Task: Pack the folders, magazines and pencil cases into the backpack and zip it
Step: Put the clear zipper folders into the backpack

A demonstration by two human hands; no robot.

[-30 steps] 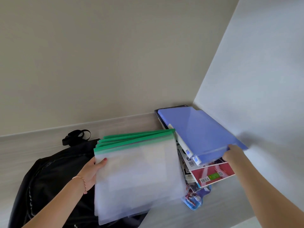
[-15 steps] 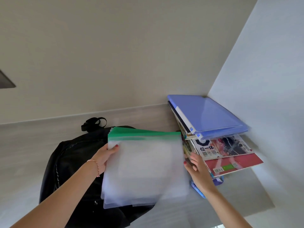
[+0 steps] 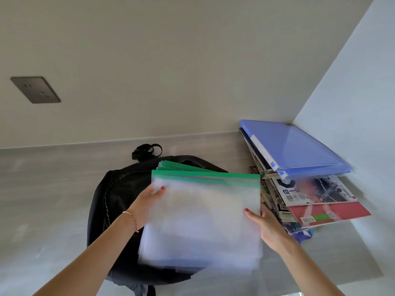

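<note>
1. Green-edged clear pouches (image 3: 203,214) are being held as one stack over the black backpack (image 3: 111,193), lying on the grey bench (image 3: 53,199).
2. Your right hand (image 3: 270,226) was lifting the blue folder (image 3: 299,150) in the corner a second ago; now it is gripping the right edge of the pouches, thumb on top. That is freeing the folder to rest again on the magazines (image 3: 316,201).
3. Your left hand (image 3: 147,201) is gripping the left edge, thumb on the front face, so both hands are now sharing the stack. I judge you are squaring it up to slide it in.
4. What is inside the backpack is hidden by the pouches; whether its opening is unzipped cannot be told.
5. Folder and magazines are waiting outside the bag, piled against the right wall (image 3: 352,92). A blue patterned thing peeking out beneath them may be a pencil case; it is too hidden to say.
6. Packing is looking barely begun, and zipping is not yet due.
</note>
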